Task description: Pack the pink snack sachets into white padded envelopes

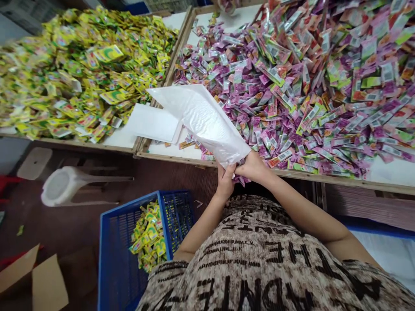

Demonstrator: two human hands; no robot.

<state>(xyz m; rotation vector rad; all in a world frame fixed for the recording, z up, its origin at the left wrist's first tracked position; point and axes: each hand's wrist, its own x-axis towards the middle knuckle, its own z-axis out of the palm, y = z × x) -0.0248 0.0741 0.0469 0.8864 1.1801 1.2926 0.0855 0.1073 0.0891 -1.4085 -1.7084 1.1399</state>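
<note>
My left hand (226, 183) pinches the near end of a white plastic bag (210, 116), close in front of my body. The bag slants away over the front edge of the table, its far part spread flat. Right beside it, my right hand (254, 168) is closed at the same end of the bag. Several small purple packets (240, 179) stick out below the right hand's fingers, which are partly hidden by the bag. A stack of flat white bags (154, 123) lies on the table to the left of the held bag.
Purple and green packets (285, 103) heap the right tabletop; yellow packets (87, 73) heap the left one. A wooden rim (177, 52) divides them. Below stand a blue crate (129, 216) with yellow packets, a white stool (60, 185) lying tipped, and an open cardboard box (48, 283).
</note>
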